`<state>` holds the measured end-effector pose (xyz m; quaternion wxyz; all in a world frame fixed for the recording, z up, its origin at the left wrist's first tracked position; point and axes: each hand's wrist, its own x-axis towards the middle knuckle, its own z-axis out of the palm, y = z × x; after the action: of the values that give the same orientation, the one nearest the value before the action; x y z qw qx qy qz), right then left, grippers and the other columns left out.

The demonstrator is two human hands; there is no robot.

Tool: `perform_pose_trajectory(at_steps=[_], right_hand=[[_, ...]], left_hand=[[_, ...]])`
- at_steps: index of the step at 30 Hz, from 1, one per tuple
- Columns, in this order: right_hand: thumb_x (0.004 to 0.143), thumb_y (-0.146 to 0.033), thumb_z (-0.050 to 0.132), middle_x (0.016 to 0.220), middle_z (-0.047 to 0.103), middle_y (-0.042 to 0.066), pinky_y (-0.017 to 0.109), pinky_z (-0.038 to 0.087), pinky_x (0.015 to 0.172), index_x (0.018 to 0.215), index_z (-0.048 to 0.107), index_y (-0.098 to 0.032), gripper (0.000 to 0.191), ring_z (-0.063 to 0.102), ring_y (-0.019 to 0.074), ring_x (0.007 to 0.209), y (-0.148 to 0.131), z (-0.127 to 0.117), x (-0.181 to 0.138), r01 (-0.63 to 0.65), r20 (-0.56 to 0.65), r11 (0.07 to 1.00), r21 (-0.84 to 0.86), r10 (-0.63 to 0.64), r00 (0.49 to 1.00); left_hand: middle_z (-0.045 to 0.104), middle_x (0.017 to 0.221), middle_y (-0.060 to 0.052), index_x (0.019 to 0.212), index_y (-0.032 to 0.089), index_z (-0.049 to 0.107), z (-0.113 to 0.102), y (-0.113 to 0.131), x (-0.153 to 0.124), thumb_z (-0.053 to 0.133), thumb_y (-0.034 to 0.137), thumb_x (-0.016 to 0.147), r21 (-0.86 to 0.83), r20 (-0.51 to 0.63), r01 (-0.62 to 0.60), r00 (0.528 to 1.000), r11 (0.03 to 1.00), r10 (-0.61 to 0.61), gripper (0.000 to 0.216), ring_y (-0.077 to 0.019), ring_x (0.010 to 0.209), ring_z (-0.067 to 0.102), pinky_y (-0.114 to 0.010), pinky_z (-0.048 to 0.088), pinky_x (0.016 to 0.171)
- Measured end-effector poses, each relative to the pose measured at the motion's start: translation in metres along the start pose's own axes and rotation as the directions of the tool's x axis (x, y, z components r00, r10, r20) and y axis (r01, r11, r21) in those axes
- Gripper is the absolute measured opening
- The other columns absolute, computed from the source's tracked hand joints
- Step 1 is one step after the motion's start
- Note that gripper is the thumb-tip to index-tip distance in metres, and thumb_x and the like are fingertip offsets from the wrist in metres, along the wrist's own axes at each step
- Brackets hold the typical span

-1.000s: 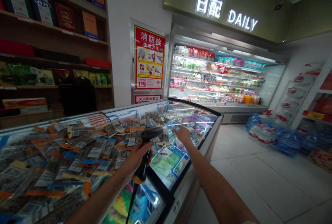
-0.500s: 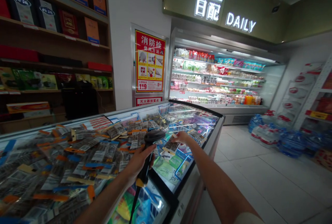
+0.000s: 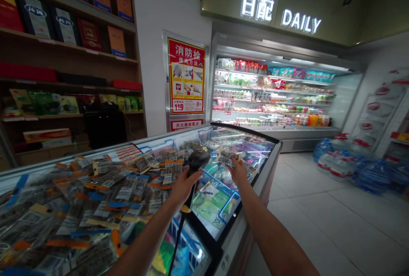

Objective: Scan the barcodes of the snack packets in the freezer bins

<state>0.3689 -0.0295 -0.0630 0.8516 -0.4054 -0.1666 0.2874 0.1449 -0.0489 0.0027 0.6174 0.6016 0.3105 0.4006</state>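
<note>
My left hand (image 3: 182,186) is closed round the handle of a black barcode scanner (image 3: 197,162), whose head points to the right and whose cable hangs down. My right hand (image 3: 238,171) pinches a small clear packet (image 3: 225,157) and holds it up just in front of the scanner head. Both hands hover over the glass lid of a chest freezer (image 3: 223,242). Several packets with orange and blue header cards (image 3: 105,191) lie spread across the lid to the left of my hands.
A lit open chiller (image 3: 271,97) with stocked shelves stands at the back under a "DAILY" sign. Wooden shelves (image 3: 64,54) with boxed goods fill the left wall. Water bottles in blue wrap (image 3: 345,165) are stacked on the tiled floor at the right.
My right hand reached onto the freezer lid, picked up a small packet and raised it in front of the scanner. The scanner in my left hand shifted slightly up and right.
</note>
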Motion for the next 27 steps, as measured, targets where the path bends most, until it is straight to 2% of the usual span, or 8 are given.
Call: perform_pose_trajectory(at_steps=[5, 12, 21, 27], right_hand=[[0.052, -0.024, 0.063, 0.071, 0.057, -0.003, 0.03, 0.052, 0.057, 0.072, 0.05, -0.019, 0.025, 0.058, 0.0149, 0.068, -0.005, -0.004, 0.001, -0.002, 0.009, 0.995, 0.096, 0.001, 1.0], [0.053, -0.024, 0.063, 0.07, 0.058, -0.002, 0.03, 0.052, 0.057, 0.073, 0.05, -0.02, 0.025, 0.059, 0.0156, 0.069, -0.004, -0.003, 0.0, 0.002, -0.005, 0.991, 0.136, -0.002, 1.0], [0.054, -0.023, 0.061, 0.077, 0.06, -0.001, 0.032, 0.052, 0.063, 0.076, 0.05, -0.021, 0.025, 0.059, 0.0175, 0.074, -0.004, -0.003, -0.002, -0.003, 0.0, 0.992, 0.126, 0.003, 1.0], [0.053, -0.025, 0.062, 0.071, 0.059, -0.002, 0.031, 0.052, 0.058, 0.074, 0.049, -0.021, 0.024, 0.059, 0.0163, 0.068, -0.004, -0.003, -0.002, -0.007, 0.012, 0.996, 0.085, 0.006, 1.0]], left_hand=[[0.047, 0.047, 0.004, 0.06, 0.015, 0.046, 0.013, -0.004, -0.011, 0.057, 0.046, 0.059, 0.029, 0.125, 0.052, 0.991, 0.998, -0.055, 0.033, -0.0072, 0.038, 0.042, -0.021, 0.031, 0.04], [0.046, 0.048, 0.003, 0.06, 0.015, 0.046, 0.013, 0.005, -0.022, 0.055, 0.045, 0.062, 0.075, 0.207, 0.07, 0.975, 0.995, -0.085, 0.031, -0.0061, 0.038, 0.04, -0.02, 0.03, 0.039], [0.047, 0.05, 0.003, 0.061, 0.015, 0.048, 0.009, 0.001, -0.02, 0.054, 0.045, 0.064, 0.113, 0.262, 0.071, 0.96, 0.991, -0.099, 0.031, -0.006, 0.04, 0.04, -0.02, 0.03, 0.04], [0.044, 0.044, 0.004, 0.06, 0.015, 0.048, 0.009, 0.016, -0.025, 0.057, 0.042, 0.062, 0.176, 0.283, 0.066, 0.952, 0.982, -0.115, 0.028, -0.006, 0.039, 0.037, -0.02, 0.029, 0.041]])
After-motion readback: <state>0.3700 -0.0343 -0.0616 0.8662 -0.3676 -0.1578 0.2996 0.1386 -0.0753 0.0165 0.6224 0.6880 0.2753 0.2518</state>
